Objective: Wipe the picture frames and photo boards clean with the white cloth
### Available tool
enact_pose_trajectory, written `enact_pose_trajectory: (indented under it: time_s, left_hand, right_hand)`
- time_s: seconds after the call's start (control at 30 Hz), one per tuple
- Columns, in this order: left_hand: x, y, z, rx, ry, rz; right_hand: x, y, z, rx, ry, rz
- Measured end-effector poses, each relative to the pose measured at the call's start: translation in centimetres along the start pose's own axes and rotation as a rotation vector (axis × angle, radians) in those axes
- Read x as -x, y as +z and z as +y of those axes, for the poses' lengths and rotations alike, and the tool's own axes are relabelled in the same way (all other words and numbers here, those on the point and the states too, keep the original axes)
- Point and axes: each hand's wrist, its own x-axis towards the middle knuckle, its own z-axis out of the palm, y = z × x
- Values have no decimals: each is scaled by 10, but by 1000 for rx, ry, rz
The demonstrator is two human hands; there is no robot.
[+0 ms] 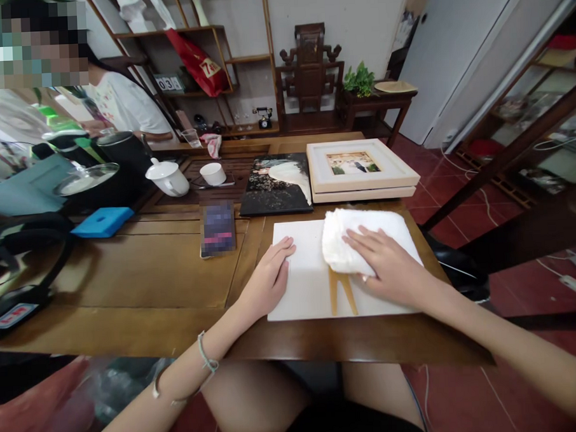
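A white board (304,272) lies on the wooden table in front of me, with a tan two-legged stand piece (341,293) on its face. On the board's right half rests a folded white towel (339,242), covering the upper part of the stand piece. My right hand (383,263) lies on the towel, fingers stretched flat over it; its thumb is mostly hidden. At the board's left edge, my left hand (272,274) rests with its fingers laid on the surface and holds nothing.
Behind the board are a dark photo panel (277,184) and stacked framed pictures (395,167). A phone-like object (216,228), white cup (213,174), lidded cup (168,178), blue block (104,222) and headphones (37,278) stand leftward. A person (130,102) is at the far left.
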Motion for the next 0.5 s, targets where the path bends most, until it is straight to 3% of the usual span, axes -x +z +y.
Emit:
enact_pose_trajectory:
  time_s: [0.13,0.23,0.37,0.5]
  left_hand:
    - [0,0,1,-3,-10,-8]
    - [0,-1,1,-8,-11,-19]
    - [0,-1,1,-21,-15,-30]
    - [0,-1,0,-11,-6,-17]
  right_hand:
    - [61,-10,-34,-14,-146,-75]
    - [71,-17,-36,-55,-183,-81]
    - [25,-14,-4,-101,-19,-43]
    - [-25,-2,37,-106,-52,46]
